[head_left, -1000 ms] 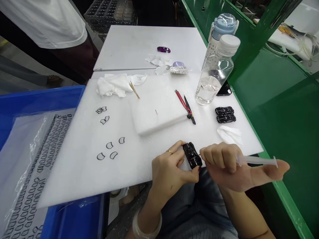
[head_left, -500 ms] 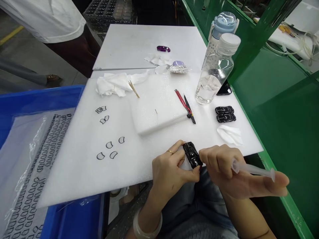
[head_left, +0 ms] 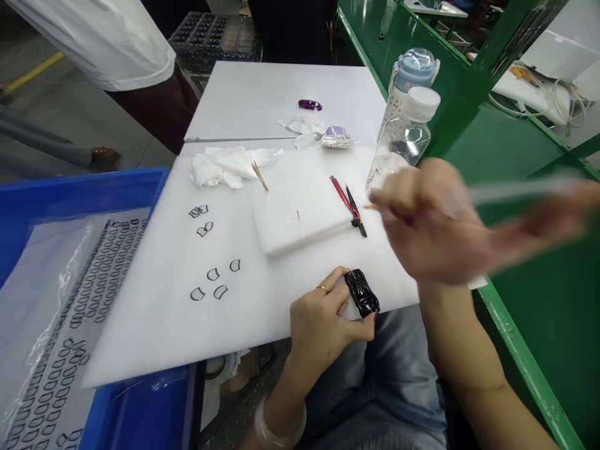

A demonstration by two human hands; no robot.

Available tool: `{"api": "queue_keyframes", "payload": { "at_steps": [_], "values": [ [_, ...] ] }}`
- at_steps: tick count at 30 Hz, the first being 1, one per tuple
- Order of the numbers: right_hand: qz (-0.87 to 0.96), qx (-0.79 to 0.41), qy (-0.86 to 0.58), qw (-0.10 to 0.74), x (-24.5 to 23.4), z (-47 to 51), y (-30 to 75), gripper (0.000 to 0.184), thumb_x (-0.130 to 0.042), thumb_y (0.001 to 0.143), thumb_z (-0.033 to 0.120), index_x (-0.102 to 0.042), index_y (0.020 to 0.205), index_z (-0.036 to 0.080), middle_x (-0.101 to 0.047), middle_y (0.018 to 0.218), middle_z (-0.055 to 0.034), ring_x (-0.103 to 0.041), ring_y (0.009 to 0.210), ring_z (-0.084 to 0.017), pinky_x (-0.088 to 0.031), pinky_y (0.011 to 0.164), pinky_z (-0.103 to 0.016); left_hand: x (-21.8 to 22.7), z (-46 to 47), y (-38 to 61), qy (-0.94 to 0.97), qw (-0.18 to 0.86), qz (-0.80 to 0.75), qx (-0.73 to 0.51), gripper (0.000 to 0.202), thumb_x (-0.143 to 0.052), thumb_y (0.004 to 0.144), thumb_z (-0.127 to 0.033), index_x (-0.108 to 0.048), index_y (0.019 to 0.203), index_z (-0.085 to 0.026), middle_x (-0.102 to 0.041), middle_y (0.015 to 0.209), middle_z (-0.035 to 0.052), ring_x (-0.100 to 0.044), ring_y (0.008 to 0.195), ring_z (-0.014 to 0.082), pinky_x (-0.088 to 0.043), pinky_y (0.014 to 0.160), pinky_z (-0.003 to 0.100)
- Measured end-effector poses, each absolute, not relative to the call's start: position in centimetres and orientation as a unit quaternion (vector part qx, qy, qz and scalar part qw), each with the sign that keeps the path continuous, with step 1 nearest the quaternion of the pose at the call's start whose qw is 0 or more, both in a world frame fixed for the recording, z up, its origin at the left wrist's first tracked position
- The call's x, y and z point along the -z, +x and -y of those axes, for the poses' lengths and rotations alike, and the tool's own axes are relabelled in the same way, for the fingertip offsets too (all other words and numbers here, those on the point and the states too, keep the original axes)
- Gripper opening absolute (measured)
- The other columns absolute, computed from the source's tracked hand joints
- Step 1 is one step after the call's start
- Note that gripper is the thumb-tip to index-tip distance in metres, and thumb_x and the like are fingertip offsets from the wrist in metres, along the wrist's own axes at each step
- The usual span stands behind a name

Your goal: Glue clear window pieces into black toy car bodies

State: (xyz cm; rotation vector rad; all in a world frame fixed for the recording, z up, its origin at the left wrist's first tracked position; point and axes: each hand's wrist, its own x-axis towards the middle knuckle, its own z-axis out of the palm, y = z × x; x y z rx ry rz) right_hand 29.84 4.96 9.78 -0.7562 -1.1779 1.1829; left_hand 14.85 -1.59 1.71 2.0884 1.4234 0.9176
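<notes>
My left hand (head_left: pixel 325 312) pinches a small glossy black toy car body (head_left: pixel 362 292) by its two ends, over the table's front edge. Raised to the right, my right hand (head_left: pixel 431 225) is blurred by motion and wrapped round a clear plastic syringe (head_left: pixel 520 189). Its thin tip points left, and its plunger end lies along the thumb. Well apart from the car body, this hand covers the lower part of a clear water bottle (head_left: pixel 407 134). Left of its tip lie red-handled tweezers (head_left: pixel 344 197) and a dark pair (head_left: pixel 355 209).
A white foam block (head_left: pixel 300 212) stands mid-table, with thin sticks (head_left: pixel 259 175) and crumpled tissue (head_left: pixel 225 167) behind it. Several black outline pieces (head_left: pixel 213 274) lie left. A blue bin (head_left: pixel 159 181) holds sheets of such pieces. A green frame (head_left: pixel 520 331) borders the right; a person (head_left: pixel 135 69) stands at far left.
My right hand has lifted away from the car body, up and to the right, with the syringe still in it. My left hand keeps its hold. The view has shifted slightly.
</notes>
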Motion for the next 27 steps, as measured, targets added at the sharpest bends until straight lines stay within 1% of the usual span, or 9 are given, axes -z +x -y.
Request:
{"api": "queue_keyframes", "payload": {
  "at_steps": [3, 5, 7, 10, 14, 17, 20, 23, 27],
  "values": [
    [0.555, -0.525, -0.328, 0.555, -8.2, -9.4, 28.6, 0.061, -0.034, 0.081, 0.081, -0.051, 0.067, 0.023, -0.055, 0.076, -0.0035, -0.054, 0.081, -0.022, -0.042, 0.08, -0.04, -1.4, 1.8, 14.7, 0.771, 0.201, -0.505, -0.333, 0.043, -0.065, 0.054, -0.024, -0.023, 0.054, -0.02, -0.075, 0.106, 0.0036, -0.057, 0.045, 0.0101, -0.027, 0.042, 0.024],
    [0.573, -0.508, -0.36, 0.533, -7.5, -10.0, 28.9, 0.054, -0.043, 0.083, 0.073, -0.059, 0.084, 0.022, -0.061, 0.095, -0.0057, -0.057, 0.098, -0.023, -0.041, 0.089, -0.04, -1.2, 1.8, 14.5, 0.784, 0.18, -0.494, -0.331, 0.039, -0.064, 0.055, -0.022, -0.025, 0.054, -0.02, -0.074, 0.111, 0.005, -0.055, 0.043, 0.0096, -0.029, 0.04, 0.025],
    [0.576, -0.429, -0.394, 0.574, -7.6, -8.6, 30.7, 0.042, -0.052, 0.084, 0.062, -0.059, 0.098, 0.023, -0.062, 0.108, -0.0049, -0.055, 0.107, -0.022, -0.04, 0.094, -0.038, -1.1, 1.9, 14.3, 0.799, 0.161, -0.478, -0.327, 0.034, -0.064, 0.056, -0.021, -0.03, 0.054, -0.021, -0.072, 0.116, 0.0061, -0.053, 0.04, 0.009, -0.032, 0.04, 0.026],
    [0.583, -0.261, -0.496, 0.588, -8.3, -4.7, 34.6, 0.024, -0.057, 0.088, 0.046, -0.061, 0.095, 0.024, -0.064, 0.095, -0.0021, -0.059, 0.093, -0.02, -0.043, 0.084, -0.034, -1.1, 1.8, 14.2, 0.812, 0.137, -0.467, -0.322, 0.027, -0.064, 0.061, -0.018, -0.037, 0.057, -0.021, -0.067, 0.125, 0.007, -0.053, 0.042, 0.0092, -0.039, 0.043, 0.026],
    [0.64, -0.057, -0.667, 0.378, -7.5, -0.3, 38.2, 0.034, -0.054, 0.091, 0.039, -0.054, 0.063, 0.019, -0.058, 0.063, 0.0005, -0.052, 0.061, -0.015, -0.035, 0.064, -0.03, -1.2, 1.8, 14.0, 0.8, 0.173, -0.466, -0.336, 0.018, -0.067, 0.066, -0.018, -0.048, 0.067, -0.021, -0.06, 0.135, 0.0103, -0.049, 0.043, 0.0072, -0.041, 0.043, 0.026],
    [0.655, 0.084, -0.695, 0.285, -5.3, 1.4, 38.9, 0.035, -0.054, 0.091, 0.042, -0.055, 0.065, 0.019, -0.059, 0.063, 0.0, -0.054, 0.061, -0.016, -0.032, 0.065, -0.031, -1.6, 2.3, 13.6, 0.772, 0.255, -0.416, -0.407, 0.008, -0.062, 0.076, -0.019, -0.055, 0.076, -0.021, -0.072, 0.106, 0.0067, -0.049, 0.046, 0.0076, -0.043, 0.046, 0.022],
    [0.682, 0.181, -0.669, 0.233, -3.1, 1.8, 39.6, 0.028, -0.056, 0.09, 0.045, -0.066, 0.09, 0.019, -0.068, 0.084, -0.0051, -0.061, 0.078, -0.023, -0.034, 0.069, -0.034, -2.3, 2.8, 12.4, 0.764, 0.285, -0.393, -0.425, 0.005, -0.057, 0.083, -0.016, -0.059, 0.082, -0.021, -0.067, 0.071, -0.0014, -0.051, 0.048, 0.0086, -0.042, 0.048, 0.02],
    [0.706, 0.207, -0.64, 0.221, -1.8, 1.4, 40.7, 0.023, -0.056, 0.09, 0.041, -0.07, 0.09, 0.022, -0.071, 0.09, -0.0052, -0.063, 0.083, -0.026, -0.037, 0.071, -0.036, -3.0, 2.6, 9.9, 0.762, 0.245, -0.456, -0.389, 0.01, -0.055, 0.086, -0.016, -0.063, 0.081, -0.021, -0.066, 0.069, -0.0018, -0.052, 0.05, 0.0088, -0.042, 0.051, 0.021],
    [0.649, 0.122, -0.699, 0.275, -2.7, 1.1, 41.8, 0.028, -0.05, 0.088, 0.045, -0.064, 0.077, 0.024, -0.069, 0.075, -0.0073, -0.064, 0.072, -0.028, -0.042, 0.065, -0.04, -3.5, 1.5, 5.2, 0.697, 0.108, -0.611, -0.36, 0.016, -0.053, 0.088, -0.021, -0.068, 0.081, -0.022, -0.07, 0.079, 0.0007, -0.058, 0.058, 0.0127, -0.046, 0.056, 0.025]
  ]
}}
